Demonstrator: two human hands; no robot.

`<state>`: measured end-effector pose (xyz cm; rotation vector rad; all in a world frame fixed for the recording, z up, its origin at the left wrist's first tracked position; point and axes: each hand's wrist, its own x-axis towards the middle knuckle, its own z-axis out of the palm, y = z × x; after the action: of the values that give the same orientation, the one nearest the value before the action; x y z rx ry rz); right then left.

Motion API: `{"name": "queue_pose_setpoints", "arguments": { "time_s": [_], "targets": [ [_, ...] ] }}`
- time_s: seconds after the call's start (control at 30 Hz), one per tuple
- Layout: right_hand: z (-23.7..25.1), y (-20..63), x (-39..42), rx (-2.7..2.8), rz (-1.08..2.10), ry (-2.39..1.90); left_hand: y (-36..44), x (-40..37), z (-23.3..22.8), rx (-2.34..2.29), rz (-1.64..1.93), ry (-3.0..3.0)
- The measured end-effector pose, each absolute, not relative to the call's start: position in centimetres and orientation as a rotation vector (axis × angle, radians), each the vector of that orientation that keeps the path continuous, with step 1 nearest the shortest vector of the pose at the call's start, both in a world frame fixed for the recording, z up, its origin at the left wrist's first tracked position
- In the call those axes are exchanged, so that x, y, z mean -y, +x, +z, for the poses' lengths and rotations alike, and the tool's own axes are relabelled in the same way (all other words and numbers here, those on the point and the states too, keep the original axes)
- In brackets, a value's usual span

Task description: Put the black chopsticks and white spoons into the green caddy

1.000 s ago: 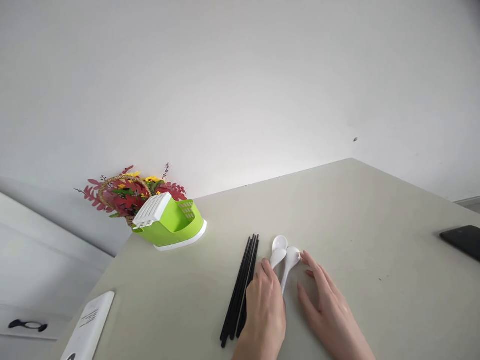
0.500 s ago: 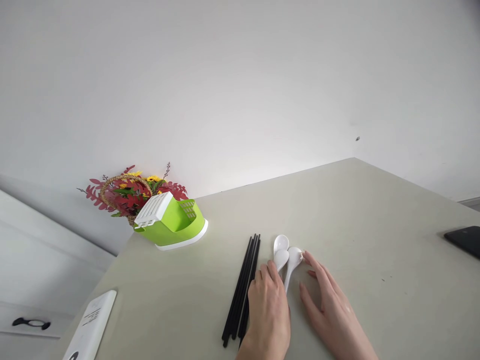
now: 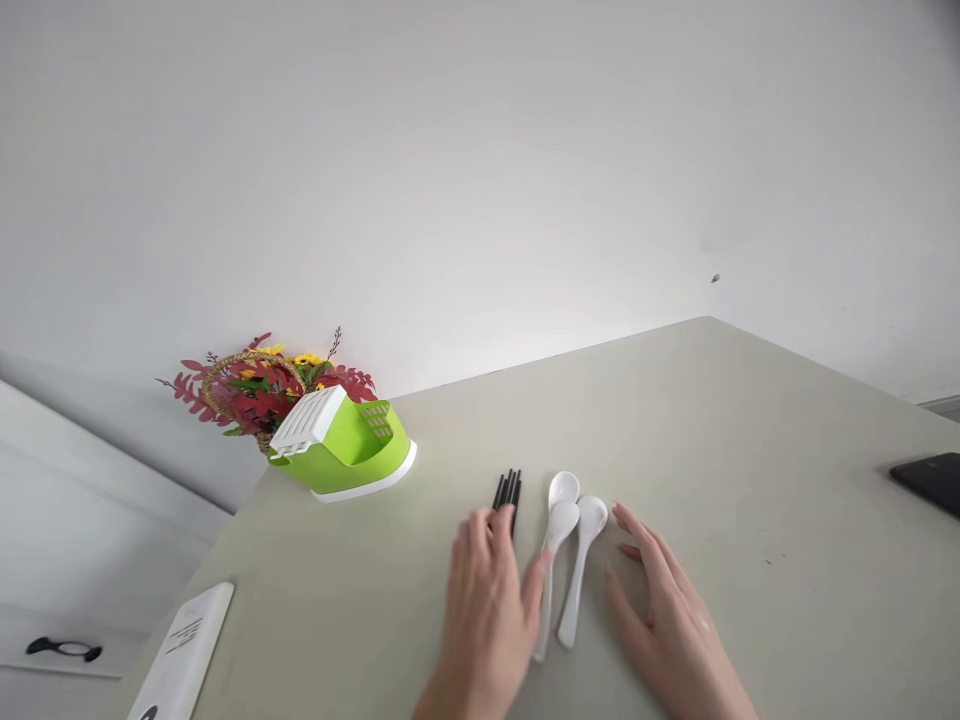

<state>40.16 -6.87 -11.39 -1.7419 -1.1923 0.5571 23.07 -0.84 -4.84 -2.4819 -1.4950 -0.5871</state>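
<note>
Three white spoons lie together on the table, two partly overlapping and one white spoon (image 3: 582,560) a little to the right. Left of them is a bundle of black chopsticks (image 3: 508,488), mostly covered so that only the thin ends show. Over the chopsticks spreads my left hand (image 3: 487,600), slightly blurred, open, its thumb beside the handle of the overlapping spoons. To the right of the spoons, my right hand (image 3: 664,605) rests with fingers apart and nothing in them.
At the back left stands a green and white plastic holder (image 3: 341,450), in front of a flower basket (image 3: 259,395). A white box-like object (image 3: 184,650) lies at the left edge, a black phone-like object (image 3: 930,478) at the right. A wall (image 3: 480,200) rises behind the table.
My left hand has let go of the spoons and moved left over the chopsticks, uncovering the spoon handles. My right hand has barely moved.
</note>
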Motion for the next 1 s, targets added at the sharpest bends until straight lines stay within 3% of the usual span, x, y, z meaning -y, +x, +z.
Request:
{"name": "queue_pose_setpoints", "arguments": {
  "time_s": [0.27,0.5,1.0],
  "targets": [
    [-11.9,40.7,7.1,1.212,0.576,-1.832,12.1,-10.3,4.5,1.428,-0.948,-1.853],
    [-11.1,39.9,7.2,1.148,0.555,-1.833,5.2,-15.2,3.2,1.41,-0.887,-1.971],
    [-12.5,40.5,6.9,1.226,0.531,-1.845,15.0,-13.0,1.9,1.25,-1.035,-2.23]
  ]
}}
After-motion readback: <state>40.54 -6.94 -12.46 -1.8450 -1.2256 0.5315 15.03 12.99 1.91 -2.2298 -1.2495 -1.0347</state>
